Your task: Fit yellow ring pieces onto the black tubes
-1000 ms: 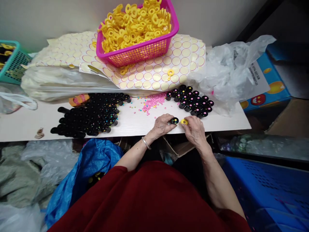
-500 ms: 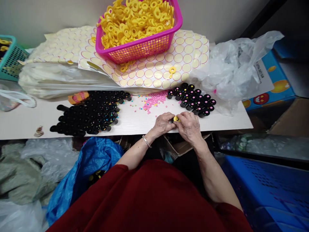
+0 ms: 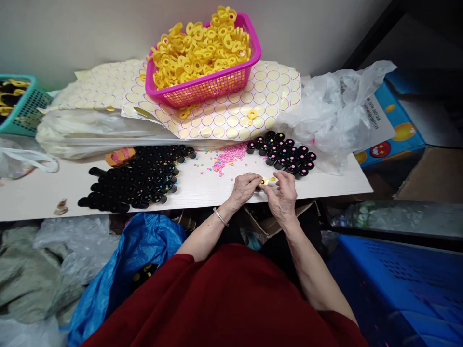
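Note:
Close to the front edge of the table, my left hand [image 3: 247, 188] is closed around a small black cylindrical piece [image 3: 258, 187], mostly covered by the fingers. A yellow plastic ring with a tab [image 3: 266, 181] lies at its top. My right hand [image 3: 284, 196] has its thumb against the yellow ring and its index finger near the tab end. Behind the hands is a scatter of tiny pink pellets [image 3: 227, 158]. Upright black cylinders with pink dots on top [image 3: 289, 153] stand in a group just beyond my right hand.
More black cylinders [image 3: 137, 180] crowd the table's left part. A pink basket of yellow rings [image 3: 202, 91] rests on sheets of round stickers [image 3: 220, 120]. Clear plastic bags [image 3: 325, 111] and a blue printed box [image 3: 394, 125] are at right; a blue crate [image 3: 398, 284] stands below.
My right hand's index finger has lifted away from the thumb, so more of the yellow ring shows. The left hand keeps its grip. The whole view has shifted slightly.

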The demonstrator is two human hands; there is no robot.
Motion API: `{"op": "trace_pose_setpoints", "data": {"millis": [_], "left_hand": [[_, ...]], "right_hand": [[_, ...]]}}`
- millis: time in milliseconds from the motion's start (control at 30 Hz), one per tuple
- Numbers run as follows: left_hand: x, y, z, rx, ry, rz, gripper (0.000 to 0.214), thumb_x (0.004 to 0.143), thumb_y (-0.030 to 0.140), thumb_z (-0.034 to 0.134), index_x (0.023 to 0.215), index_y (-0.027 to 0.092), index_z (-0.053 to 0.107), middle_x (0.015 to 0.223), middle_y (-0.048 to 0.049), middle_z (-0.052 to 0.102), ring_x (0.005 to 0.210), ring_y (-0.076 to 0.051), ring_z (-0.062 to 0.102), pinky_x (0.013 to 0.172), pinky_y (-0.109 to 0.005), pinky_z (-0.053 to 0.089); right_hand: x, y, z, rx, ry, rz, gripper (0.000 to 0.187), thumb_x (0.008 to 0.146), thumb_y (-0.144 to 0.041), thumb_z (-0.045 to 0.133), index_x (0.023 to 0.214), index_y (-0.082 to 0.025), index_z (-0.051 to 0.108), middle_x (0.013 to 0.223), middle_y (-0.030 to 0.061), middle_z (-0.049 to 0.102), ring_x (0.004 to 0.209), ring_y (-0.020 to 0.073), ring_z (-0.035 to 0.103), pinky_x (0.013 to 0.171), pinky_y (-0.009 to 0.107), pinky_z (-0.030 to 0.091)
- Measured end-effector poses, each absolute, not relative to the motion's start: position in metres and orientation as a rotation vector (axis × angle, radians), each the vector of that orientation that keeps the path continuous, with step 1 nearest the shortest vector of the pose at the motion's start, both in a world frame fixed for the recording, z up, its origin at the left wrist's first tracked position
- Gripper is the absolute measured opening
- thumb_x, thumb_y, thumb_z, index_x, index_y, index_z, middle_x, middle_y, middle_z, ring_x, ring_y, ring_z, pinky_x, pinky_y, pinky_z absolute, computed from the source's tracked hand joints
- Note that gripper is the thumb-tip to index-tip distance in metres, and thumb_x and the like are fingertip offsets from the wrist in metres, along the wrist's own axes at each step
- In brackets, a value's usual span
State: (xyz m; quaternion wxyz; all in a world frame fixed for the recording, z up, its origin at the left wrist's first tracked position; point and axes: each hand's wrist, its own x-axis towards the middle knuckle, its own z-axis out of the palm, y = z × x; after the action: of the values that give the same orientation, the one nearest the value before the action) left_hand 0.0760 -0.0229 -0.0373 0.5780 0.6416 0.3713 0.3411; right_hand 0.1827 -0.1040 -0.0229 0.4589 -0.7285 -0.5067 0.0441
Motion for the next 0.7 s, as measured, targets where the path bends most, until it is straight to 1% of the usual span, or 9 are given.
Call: {"op": "trace_pose_setpoints", "data": {"millis": [67,133,233,333,467,567,633,700], "left_hand": [[0.076,-0.023,-0.038,1.514,0.870,0.799,0.019,0.078,0.027,0.056,0.072,0.016,0.070,0.073,-0.0028,0.066,0.069,-0.012,0.058,0.067,-0.024,0.046],[0.076,-0.024,-0.037,1.528,0.872,0.804,0.019,0.078,0.026,0.056,0.072,0.015,0.070,0.073,-0.0026,0.065,0.068,-0.011,0.058,0.066,-0.023,0.046],[0.076,-0.023,-0.035,1.548,0.882,0.809,0.017,0.078,0.024,0.057,0.070,0.016,0.069,0.071,-0.0021,0.064,0.069,-0.011,0.057,0.067,-0.023,0.045],[0.077,-0.023,-0.032,1.498,0.890,0.791,0.016,0.076,0.024,0.057,0.069,0.015,0.069,0.071,-0.0021,0.063,0.069,-0.011,0.057,0.067,-0.023,0.045],[0.079,-0.027,-0.033,1.375,0.938,0.762,0.019,0.075,0.030,0.058,0.070,0.015,0.067,0.070,-0.0014,0.062,0.066,-0.011,0.055,0.062,-0.023,0.044],[0.080,-0.032,-0.037,1.338,0.992,0.768,0.020,0.076,0.032,0.057,0.071,0.015,0.066,0.069,-0.0008,0.062,0.065,-0.010,0.054,0.061,-0.023,0.044],[0.082,-0.033,-0.039,1.339,0.998,0.780,0.019,0.077,0.032,0.056,0.072,0.016,0.066,0.070,-0.0010,0.062,0.067,-0.011,0.054,0.063,-0.023,0.044],[0.083,-0.032,-0.040,1.332,1.000,0.780,0.018,0.077,0.031,0.057,0.071,0.016,0.065,0.070,-0.0010,0.061,0.067,-0.011,0.055,0.065,-0.024,0.045]], "right_hand": [[0.175,-0.108,-0.027,-1.766,-0.973,0.271,0.033,0.080,-0.043,0.057,0.103,-0.020,0.053,0.102,0.0081,0.055,0.064,0.0124,0.053,0.060,0.030,0.049],[0.168,-0.108,-0.030,-1.673,-0.746,0.522,0.036,0.078,-0.047,0.059,0.101,-0.021,0.051,0.090,0.0023,0.056,0.053,0.0077,0.050,0.050,0.024,0.045],[0.162,-0.101,-0.034,-1.516,-0.506,0.812,0.039,0.072,-0.052,0.063,0.091,-0.020,0.050,0.066,-0.0055,0.052,0.043,0.0057,0.044,0.037,0.018,0.036],[0.163,-0.092,-0.033,-1.471,-0.396,0.892,0.036,0.070,-0.051,0.065,0.077,-0.019,0.050,0.051,-0.0093,0.045,0.036,0.0045,0.037,0.032,0.017,0.029],[0.166,-0.086,-0.029,-1.451,-0.325,0.940,0.033,0.066,-0.044,0.069,0.070,-0.019,0.049,0.047,-0.0097,0.044,0.033,0.0034,0.036,0.029,0.016,0.027],[0.165,-0.086,-0.026,-1.437,-0.283,0.947,0.034,0.063,-0.042,0.071,0.074,-0.019,0.049,0.053,-0.0096,0.049,0.033,0.0033,0.040,0.028,0.016,0.030],[0.164,-0.085,-0.025,-1.437,-0.266,0.945,0.036,0.061,-0.041,0.071,0.078,-0.020,0.049,0.057,-0.0094,0.051,0.033,0.0036,0.042,0.028,0.016,0.033],[0.164,-0.083,-0.025,-1.427,-0.249,0.958,0.035,0.061,-0.040,0.072,0.078,-0.020,0.049,0.057,-0.0092,0.052,0.034,0.0040,0.044,0.029,0.016,0.035]]}}
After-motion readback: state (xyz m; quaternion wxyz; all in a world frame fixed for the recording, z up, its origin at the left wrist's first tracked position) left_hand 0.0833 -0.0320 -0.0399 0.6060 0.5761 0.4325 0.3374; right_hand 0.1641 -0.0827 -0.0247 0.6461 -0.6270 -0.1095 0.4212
